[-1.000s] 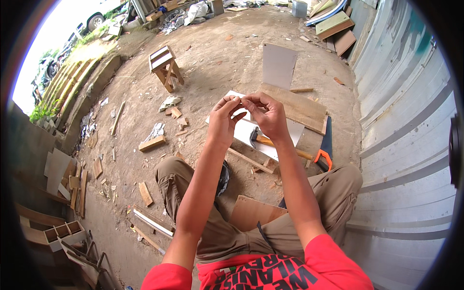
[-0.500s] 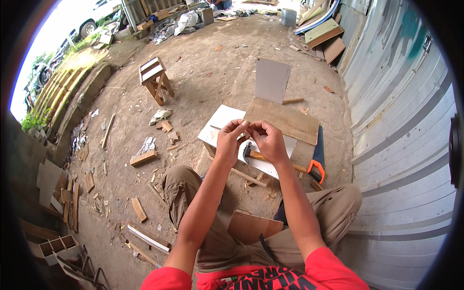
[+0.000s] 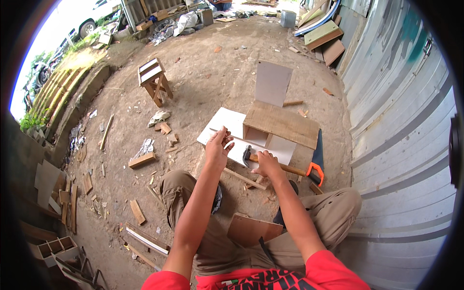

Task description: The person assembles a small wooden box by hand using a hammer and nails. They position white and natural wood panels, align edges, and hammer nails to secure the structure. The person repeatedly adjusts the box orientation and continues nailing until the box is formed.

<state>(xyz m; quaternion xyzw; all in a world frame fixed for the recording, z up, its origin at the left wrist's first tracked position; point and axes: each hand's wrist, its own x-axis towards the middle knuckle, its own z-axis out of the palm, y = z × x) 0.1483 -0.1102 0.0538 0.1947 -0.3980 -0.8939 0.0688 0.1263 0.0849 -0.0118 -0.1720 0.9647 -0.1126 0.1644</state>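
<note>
My right hand [image 3: 267,164] is closed round the wooden handle of a claw hammer [image 3: 290,168], just behind its dark head, low over a white board [image 3: 232,117]. Raised above the left part of that board, my left hand [image 3: 218,147] has its fingers curled together; whatever they pinch is too small to make out. A brown wooden box piece [image 3: 282,122] with open compartments rests on the board, and a pale upright panel [image 3: 273,82] stands at its far side.
A handsaw with an orange handle [image 3: 316,173] lies right of the board. A small wooden stool [image 3: 153,79] stands farther left. Wood offcuts [image 3: 142,160] litter the dirt floor. Corrugated metal sheeting [image 3: 401,145] rises on the right; a brown wood piece [image 3: 253,229] lies between my legs.
My hands, earlier together at the fingertips over the board, have parted. The right has dropped and taken hold of the hammer; the left has shifted a little left.
</note>
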